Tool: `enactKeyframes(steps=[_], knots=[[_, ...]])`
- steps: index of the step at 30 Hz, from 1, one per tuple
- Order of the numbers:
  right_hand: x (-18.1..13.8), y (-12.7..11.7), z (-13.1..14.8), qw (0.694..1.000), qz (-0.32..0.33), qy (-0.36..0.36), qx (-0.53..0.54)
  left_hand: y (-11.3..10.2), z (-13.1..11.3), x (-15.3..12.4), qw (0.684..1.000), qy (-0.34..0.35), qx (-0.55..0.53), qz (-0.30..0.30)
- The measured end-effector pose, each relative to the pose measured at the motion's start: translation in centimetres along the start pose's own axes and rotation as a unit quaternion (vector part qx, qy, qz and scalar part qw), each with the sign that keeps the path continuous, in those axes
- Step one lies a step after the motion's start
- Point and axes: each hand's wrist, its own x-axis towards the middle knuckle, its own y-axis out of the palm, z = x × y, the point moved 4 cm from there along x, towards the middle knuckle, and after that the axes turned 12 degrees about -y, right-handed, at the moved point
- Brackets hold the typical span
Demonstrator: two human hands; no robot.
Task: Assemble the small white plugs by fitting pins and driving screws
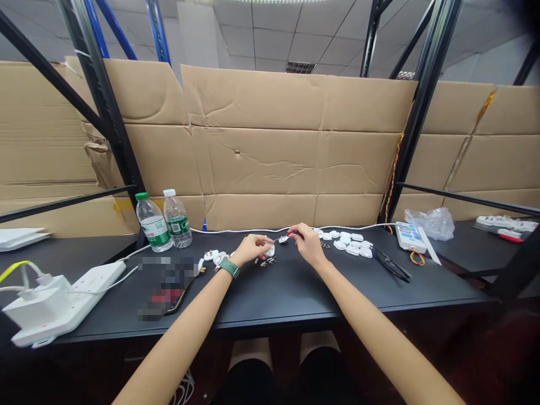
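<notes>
Near the middle of the black table, my left hand, with a green watch on its wrist, has its fingers pinched together at a white plug piece. My right hand is closed just to the right, its fingertips at a small thing with a red part; its kind is too small to tell. A thin line spans the gap between the hands. Another white piece lies or hangs beside the right fingertips. Below the hands, small metal pins lie loose on the table.
Several white plug pieces lie at right, beside black tweezers-like tool and a white box. More plug pieces lie left. Two bottles, a blurred phone-like object and a power strip stand further left. Cardboard closes the back.
</notes>
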Motion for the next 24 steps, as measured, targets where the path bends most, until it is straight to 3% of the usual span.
enactKeyframes(steps=[10,18,24], knots=[[0.1,0.1,0.3,1.000,0.014,-0.015,-0.007,-0.1,-0.1,-0.2,0.999,0.005,0.035,-0.014],[-0.4,0.5,0.3,0.996,0.063,0.027,-0.054,-0.2,-1.7,-1.2,0.974,0.054,0.196,-0.102],[-0.2,0.4,0.8,0.988,0.051,0.017,-0.148,0.3,-2.7,-1.4,0.946,0.116,0.261,-0.154]])
